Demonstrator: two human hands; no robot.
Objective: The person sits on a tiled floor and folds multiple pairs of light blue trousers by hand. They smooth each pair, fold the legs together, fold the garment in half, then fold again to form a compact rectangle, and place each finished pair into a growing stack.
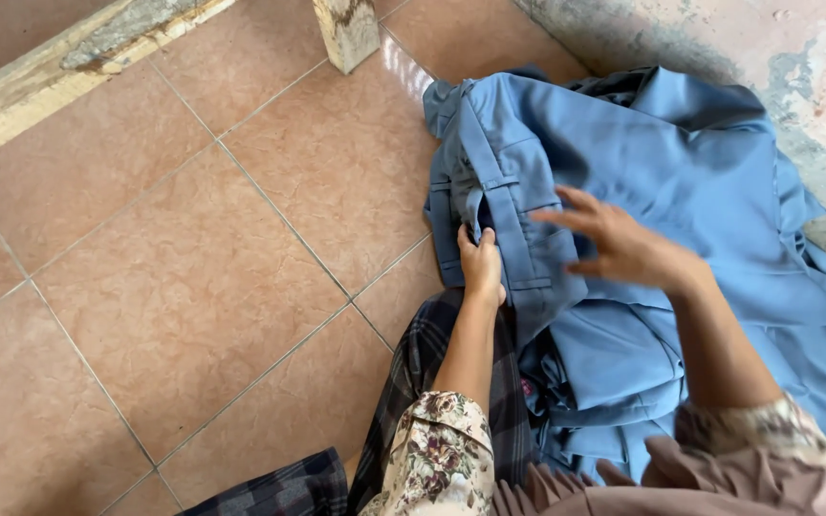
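A heap of blue garments (662,191) lies on the tiled floor in front of me, reaching over my lap. The top piece looks like blue trousers with a waistband and belt loops (504,182). My left hand (481,266) pinches the waistband edge near the left side of the heap. Over the trousers just to the right, my right hand (614,244) is spread flat, fingers apart, resting on or just above the cloth. Both arms wear floral sleeves.
Reddish-brown floor tiles (193,287) spread to the left. A wooden post (346,29) stands at the top, a pale wooden beam (69,67) runs along the upper left, and a worn plastered wall (767,57) rises at the right. A dark plaid cloth (413,373) covers my leg.
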